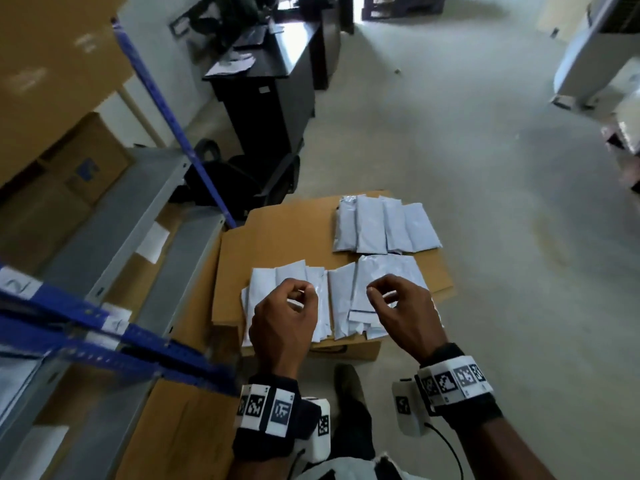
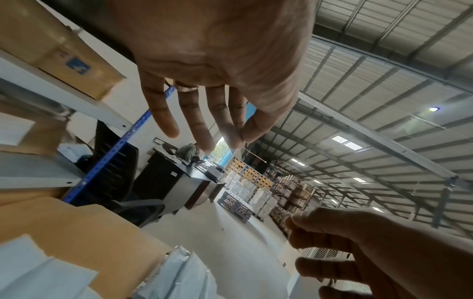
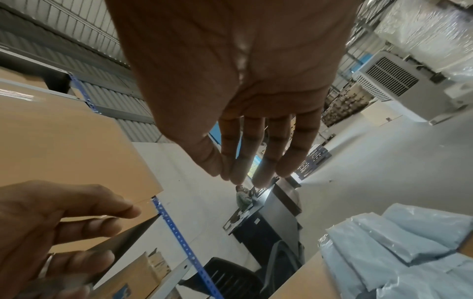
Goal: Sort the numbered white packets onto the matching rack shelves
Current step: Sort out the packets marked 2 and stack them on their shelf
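Observation:
Two rows of white packets lie on a flat cardboard box (image 1: 277, 237): a far row (image 1: 384, 225) and a near row (image 1: 341, 296), partly overlapping. No numbers can be read on them. My left hand (image 1: 304, 296) hovers over the near row's left part, fingers loosely bent and thumb near the fingertips, holding nothing. My right hand (image 1: 377, 294) hovers over the row's right part in the same way, also holding nothing. The left wrist view shows the left hand (image 2: 230, 131) bare; the right wrist view shows the right hand (image 3: 238, 168) bare. The rack (image 1: 86, 327) with blue beams stands at left, with a label "2" (image 1: 17, 285).
Cardboard boxes (image 1: 69, 168) fill the grey rack shelves at left. A black chair (image 1: 249, 178) and a dark desk (image 1: 273, 84) stand behind the box. A white cooler (image 1: 595, 46) is at far right. Bare concrete floor (image 1: 485, 202) stretches to the right.

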Demonstrator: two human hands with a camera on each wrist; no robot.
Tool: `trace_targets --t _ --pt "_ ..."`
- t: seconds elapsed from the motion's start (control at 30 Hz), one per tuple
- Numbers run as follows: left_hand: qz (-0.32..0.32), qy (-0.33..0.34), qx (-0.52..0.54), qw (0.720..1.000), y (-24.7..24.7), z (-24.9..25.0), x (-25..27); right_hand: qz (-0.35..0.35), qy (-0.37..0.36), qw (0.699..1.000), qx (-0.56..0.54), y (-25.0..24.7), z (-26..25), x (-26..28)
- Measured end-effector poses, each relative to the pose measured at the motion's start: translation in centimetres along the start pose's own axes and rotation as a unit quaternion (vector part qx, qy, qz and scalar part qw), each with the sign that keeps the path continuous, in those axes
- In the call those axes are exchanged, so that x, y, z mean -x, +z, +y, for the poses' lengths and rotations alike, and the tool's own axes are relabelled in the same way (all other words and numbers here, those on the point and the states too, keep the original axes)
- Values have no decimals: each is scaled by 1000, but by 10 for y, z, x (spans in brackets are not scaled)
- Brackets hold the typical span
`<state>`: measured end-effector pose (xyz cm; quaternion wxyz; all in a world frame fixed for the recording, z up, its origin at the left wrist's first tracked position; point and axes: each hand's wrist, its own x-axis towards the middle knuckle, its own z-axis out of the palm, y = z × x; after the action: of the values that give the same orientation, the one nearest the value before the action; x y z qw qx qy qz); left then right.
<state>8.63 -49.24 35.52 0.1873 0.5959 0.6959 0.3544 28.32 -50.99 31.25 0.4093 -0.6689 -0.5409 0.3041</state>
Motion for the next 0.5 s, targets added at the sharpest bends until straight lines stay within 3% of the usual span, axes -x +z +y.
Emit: trace_targets --t 0.37,0.5 --pt "-64 26 33 997 97 40 -147 60 52 996 36 -21 24 -124" --pt "-128 6 7 992 128 22 -167 23 113 991 65 -17 53 -135"
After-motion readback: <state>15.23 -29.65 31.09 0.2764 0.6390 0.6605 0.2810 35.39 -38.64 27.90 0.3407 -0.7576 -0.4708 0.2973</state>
